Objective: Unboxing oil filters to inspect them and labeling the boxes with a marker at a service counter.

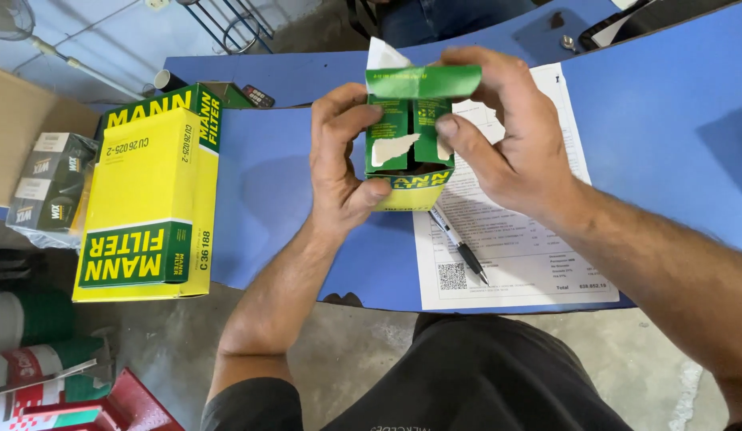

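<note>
Glossy printed cardboard on small green box (411, 128) w/ torn flaps; smooth matt blue tabletop (666, 112); paper sheet (514, 255).

Two hands (343, 172); one small green box (411, 140); two big yellow boxes (147, 199); one pen (459, 243); one printed sheet (514, 263); one blue table (666, 120).

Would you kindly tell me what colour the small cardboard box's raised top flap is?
Green; the small cardboard box's top flap shows best in the head view.
</note>
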